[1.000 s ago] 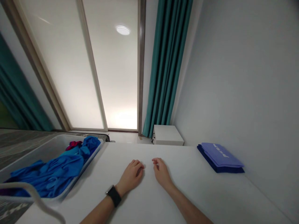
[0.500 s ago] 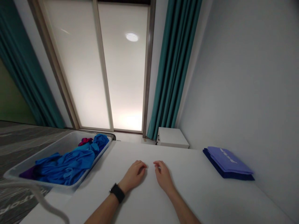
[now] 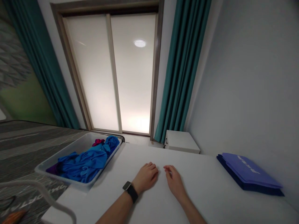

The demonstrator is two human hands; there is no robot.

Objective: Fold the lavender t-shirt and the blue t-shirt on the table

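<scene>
The left hand [image 3: 146, 178] and the right hand [image 3: 174, 181] rest palm-down on a white table [image 3: 210, 199], slightly apart, fingers loosely curled and holding nothing. Just off the table's left edge, nearer the left hand, a plastic tray [image 3: 63, 179] holds crumpled blue cloth [image 3: 81, 165], its long axis running away along that edge. Farther off at the table's right end, nearer the right hand, lies folded blue fabric [image 3: 249, 174].
</scene>
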